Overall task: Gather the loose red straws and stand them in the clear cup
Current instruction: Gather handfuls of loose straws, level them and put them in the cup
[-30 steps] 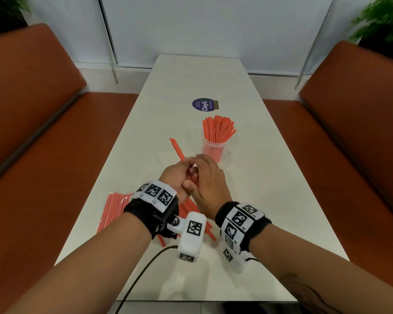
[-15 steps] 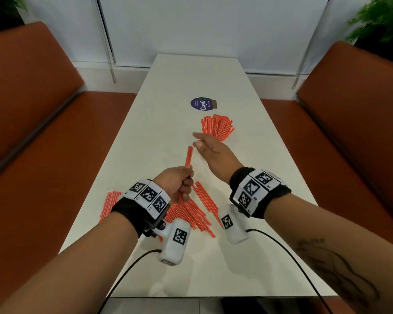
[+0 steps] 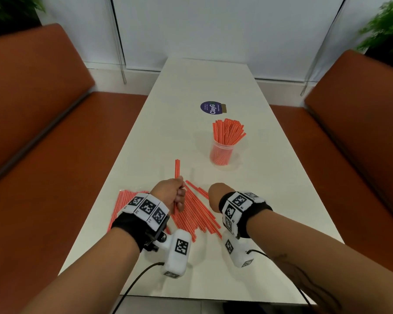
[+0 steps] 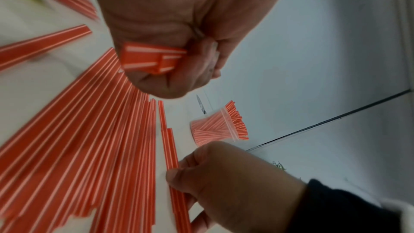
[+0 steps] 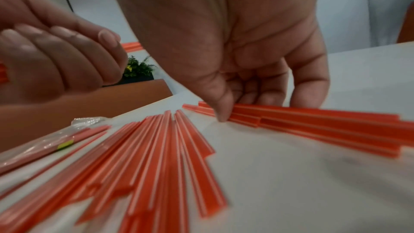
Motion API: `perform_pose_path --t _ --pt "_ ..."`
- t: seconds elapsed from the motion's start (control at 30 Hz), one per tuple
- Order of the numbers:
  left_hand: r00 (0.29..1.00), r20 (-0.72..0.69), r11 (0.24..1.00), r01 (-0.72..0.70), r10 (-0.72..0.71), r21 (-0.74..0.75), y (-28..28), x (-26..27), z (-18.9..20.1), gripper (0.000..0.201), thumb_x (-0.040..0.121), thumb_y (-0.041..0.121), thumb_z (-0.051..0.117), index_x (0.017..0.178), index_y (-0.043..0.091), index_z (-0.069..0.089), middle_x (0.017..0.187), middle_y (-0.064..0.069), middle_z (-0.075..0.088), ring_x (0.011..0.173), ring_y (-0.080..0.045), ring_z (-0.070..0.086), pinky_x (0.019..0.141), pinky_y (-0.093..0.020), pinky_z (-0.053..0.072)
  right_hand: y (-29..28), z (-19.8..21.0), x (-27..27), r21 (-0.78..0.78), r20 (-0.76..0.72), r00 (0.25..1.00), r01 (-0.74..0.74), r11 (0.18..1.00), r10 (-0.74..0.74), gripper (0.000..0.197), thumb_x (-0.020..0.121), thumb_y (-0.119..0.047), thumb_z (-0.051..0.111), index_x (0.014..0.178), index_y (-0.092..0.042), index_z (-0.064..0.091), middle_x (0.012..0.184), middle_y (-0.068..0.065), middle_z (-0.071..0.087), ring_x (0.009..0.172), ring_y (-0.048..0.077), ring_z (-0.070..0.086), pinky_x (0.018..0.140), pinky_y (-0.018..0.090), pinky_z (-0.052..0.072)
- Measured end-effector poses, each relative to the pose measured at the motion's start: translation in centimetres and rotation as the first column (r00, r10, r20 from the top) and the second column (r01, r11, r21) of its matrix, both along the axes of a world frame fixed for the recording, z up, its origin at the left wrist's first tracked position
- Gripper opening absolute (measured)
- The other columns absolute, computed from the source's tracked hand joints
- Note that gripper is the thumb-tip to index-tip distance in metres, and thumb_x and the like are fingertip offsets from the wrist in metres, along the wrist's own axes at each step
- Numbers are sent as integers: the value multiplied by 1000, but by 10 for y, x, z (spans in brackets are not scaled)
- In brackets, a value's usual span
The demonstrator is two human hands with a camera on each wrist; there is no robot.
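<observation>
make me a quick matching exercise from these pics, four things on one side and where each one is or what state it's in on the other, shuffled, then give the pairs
Things:
1. clear cup
2. left hand
3. right hand
4. round purple sticker

States or places:
A. flat on the table beyond the cup
B. grips a small bunch of straws pointing away from the person
C. stands upright, packed with red straws
D. fingertips down on loose straws lying on the table

Pairs: 1-C, 2-B, 3-D, 4-A

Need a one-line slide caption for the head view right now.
Left hand grips a few red straws while right hand reaches into the loose pile; clear cup stands beyond.
</observation>
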State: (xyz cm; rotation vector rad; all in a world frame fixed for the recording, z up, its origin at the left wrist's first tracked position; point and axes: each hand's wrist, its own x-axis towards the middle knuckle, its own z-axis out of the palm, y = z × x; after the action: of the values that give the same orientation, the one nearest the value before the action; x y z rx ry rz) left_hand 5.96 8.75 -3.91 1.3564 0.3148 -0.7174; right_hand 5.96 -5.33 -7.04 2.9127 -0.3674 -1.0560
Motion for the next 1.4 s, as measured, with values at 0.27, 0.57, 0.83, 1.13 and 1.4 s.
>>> perform_pose_path --t 0.27,0.57,0.83,1.13,1.4 --pt "999 -2 996 -52 53 69 -3 2 -8 35 98 25 40 66 13 45 30 8 36 22 -4 27 33 -9 29 2 26 -17 149 84 995 47 988 -60 21 95 -8 45 74 -9 49 70 3 42 67 18 45 78 28 43" --pt "990 118 987 57 -76 150 -38 6 -7 45 85 51 55 72 9 58 35 1 41 25 -11 35 43 -22 29 5 69 -19 742 258 880 85 665 -400 25 90 -7 49 65 -9 52 66 10 57 58 20 56 66 35 54" --pt "994 82 997 -69 65 46 -44 19 8 40 98 33 39 65 12 46 42 -1 46 29 -13 38 43 -20 33 -11 72 -32 840 333 784 5 542 -524 32 74 -10 77 62 -14 48 65 2 54 55 13 53 52 26 52" --pt "986 12 981 -164 166 -103 -46 20 10 38 97 33 43 65 12 46 36 4 43 31 -11 44 52 -24 39 -21 68 -43 816 288 924 -98 570 -253 37 67 -7 82 64 -17 47 58 -1 53 50 12 50 47 24 48" --pt "978 65 980 195 -198 45 -46 4 11 33 96 25 42 65 15 41 36 7 31 26 -4 24 32 -7 25 -23 77 -33 737 575 713 -238 633 -402 37 78 -12 72 109 -13 52 100 -4 51 89 10 53 75 16 42"
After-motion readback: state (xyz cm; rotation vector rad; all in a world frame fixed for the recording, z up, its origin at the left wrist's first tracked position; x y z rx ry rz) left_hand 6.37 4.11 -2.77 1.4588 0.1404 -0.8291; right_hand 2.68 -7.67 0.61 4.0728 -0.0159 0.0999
